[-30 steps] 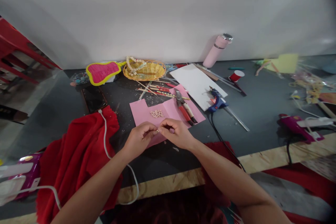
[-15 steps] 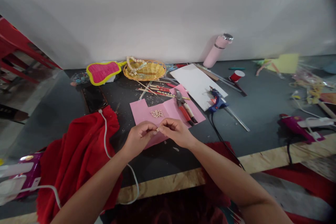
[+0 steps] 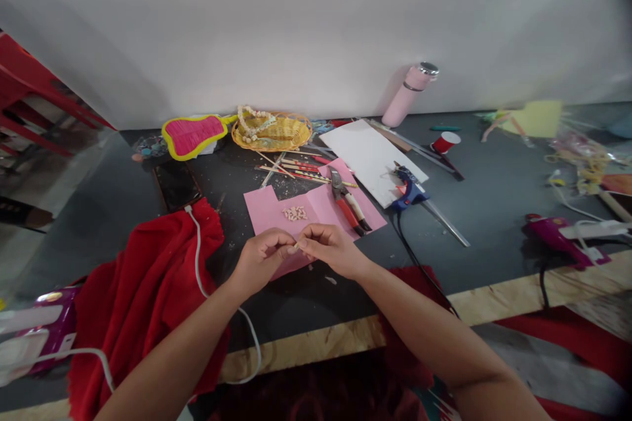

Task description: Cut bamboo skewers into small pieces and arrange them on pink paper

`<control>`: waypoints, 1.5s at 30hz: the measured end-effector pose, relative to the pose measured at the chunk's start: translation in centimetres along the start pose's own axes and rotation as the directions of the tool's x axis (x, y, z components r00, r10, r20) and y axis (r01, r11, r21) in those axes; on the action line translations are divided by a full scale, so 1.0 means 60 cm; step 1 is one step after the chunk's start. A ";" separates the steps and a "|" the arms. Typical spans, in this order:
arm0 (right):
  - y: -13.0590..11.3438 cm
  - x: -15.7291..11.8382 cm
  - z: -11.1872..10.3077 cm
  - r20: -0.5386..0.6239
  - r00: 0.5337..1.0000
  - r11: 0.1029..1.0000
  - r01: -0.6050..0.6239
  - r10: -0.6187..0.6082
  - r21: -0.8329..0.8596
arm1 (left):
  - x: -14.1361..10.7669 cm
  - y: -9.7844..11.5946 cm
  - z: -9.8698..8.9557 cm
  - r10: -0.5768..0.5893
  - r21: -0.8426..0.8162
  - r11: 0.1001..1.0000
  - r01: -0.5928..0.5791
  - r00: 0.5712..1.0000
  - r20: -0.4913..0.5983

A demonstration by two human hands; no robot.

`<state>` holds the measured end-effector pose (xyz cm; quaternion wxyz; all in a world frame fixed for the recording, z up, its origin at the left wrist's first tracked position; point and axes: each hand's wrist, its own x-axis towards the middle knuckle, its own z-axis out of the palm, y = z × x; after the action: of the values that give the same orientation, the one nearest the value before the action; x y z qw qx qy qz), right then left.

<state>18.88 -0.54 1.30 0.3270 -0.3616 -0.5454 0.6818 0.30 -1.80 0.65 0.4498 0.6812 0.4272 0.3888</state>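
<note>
My left hand (image 3: 264, 256) and my right hand (image 3: 330, 248) meet fingertip to fingertip over the near edge of a pink paper sheet (image 3: 259, 207). Both are closed in a pinch around a small pale piece (image 3: 297, 245), mostly hidden by the fingers; it resembles the short cut pieces nearby. Just beyond the fingers lies a small pile of cut pale stick pieces (image 3: 295, 213) on the paper. Pruning shears (image 3: 347, 200) with red and white handles rest on the paper's right part, near my right hand.
Several thin sticks (image 3: 301, 170) lie behind the paper, before a wicker basket (image 3: 296, 135). A blue glue gun (image 3: 409, 192) sits on white board (image 3: 365, 151), its black cord running to the table edge. Left are a phone (image 3: 178, 185), white cable and red cloth (image 3: 148, 276). A pink bottle (image 3: 407, 99) stands behind.
Both hands stay in the same place, with only a slight shift of the fingertips around the small piece. Nothing else has visibly moved.
</note>
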 end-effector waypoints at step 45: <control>-0.003 0.000 0.004 -0.064 0.997 0.986 0.038 -0.050 -0.165 | 0.003 0.010 -0.001 0.014 0.093 0.996 -0.013 1.000 -0.009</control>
<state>18.71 -0.63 1.51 0.3294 -0.3979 -0.5961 0.6147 0.46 -1.76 1.25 0.4130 0.7024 0.4421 0.3750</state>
